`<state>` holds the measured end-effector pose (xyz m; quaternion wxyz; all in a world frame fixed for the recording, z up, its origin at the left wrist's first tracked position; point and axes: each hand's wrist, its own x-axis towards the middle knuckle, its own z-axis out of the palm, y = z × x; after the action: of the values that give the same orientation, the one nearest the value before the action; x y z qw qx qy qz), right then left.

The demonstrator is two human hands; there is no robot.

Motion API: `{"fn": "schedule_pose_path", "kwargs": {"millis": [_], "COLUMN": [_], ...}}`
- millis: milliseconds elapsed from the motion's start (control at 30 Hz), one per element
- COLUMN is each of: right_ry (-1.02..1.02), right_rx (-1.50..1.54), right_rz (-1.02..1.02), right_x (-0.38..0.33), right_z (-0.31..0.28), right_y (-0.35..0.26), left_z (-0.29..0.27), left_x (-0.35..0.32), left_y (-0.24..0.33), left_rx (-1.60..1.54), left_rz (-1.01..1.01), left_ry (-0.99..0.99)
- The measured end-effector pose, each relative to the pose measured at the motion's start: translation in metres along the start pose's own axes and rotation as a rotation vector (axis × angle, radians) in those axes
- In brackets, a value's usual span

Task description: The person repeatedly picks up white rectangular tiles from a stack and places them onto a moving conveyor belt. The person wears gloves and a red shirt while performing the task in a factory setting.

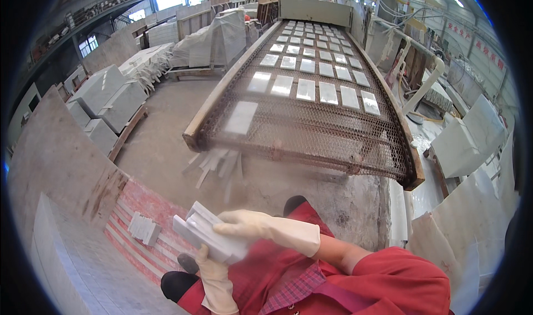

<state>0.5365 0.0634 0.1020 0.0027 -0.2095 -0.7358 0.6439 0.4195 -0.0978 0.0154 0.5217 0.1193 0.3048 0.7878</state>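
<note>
Rows of flat white rectangular stone tiles (pixel 305 89) lie on the brown metal mesh belt (pixel 311 137) ahead of the grip; nearest row has just one. Off the belt: a small grey-white slab stack (pixel 144 229) left of the grip, plus the held bundle of white stone pieces (pixel 214 237). Bundle sits between both cream-gloved hands: right hand (pixel 239 224) closed over its upper side, left hand (pixel 214 270) gripping from below.
</note>
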Motion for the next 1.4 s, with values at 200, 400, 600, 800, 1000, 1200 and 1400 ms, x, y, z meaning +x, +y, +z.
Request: {"fn": "schedule_pose_path", "kwargs": {"millis": [200,400,600,800,1000,1200,1400], "right_ry": [0.289,0.477,0.642,0.664,1.102,1.166,1.169], "right_rx": [-0.177,-0.279,-0.321,-0.267,0.059,0.148,0.176], "right_rz": [-0.12,-0.057,-0.093,-0.054,-0.15,0.065,0.312], "right_x": [-0.012,-0.004,0.002,-0.001,-0.003,0.016,0.048], "right_z": [0.01,0.016,0.014,0.0,-0.081,-0.206,-0.25], "right_y": [-0.006,-0.001,0.004,0.001,-0.004,-0.012,-0.012], "left_z": [0.003,0.027,0.043,0.044,0.029,0.013,0.01], "left_x": [0.008,0.013,0.022,0.028,0.031,0.031,0.03], "left_y": [-0.01,-0.008,-0.004,-0.005,0.005,0.006,-0.002], "left_rx": [-0.041,-0.009,-0.099,-0.114,-0.14,-0.169,-0.14], "left_rz": [0.027,0.032,-0.055,0.017,0.005,0.064,0.069], "left_ry": [0.036,0.081,0.174,0.265,0.46,0.48,0.472]}}
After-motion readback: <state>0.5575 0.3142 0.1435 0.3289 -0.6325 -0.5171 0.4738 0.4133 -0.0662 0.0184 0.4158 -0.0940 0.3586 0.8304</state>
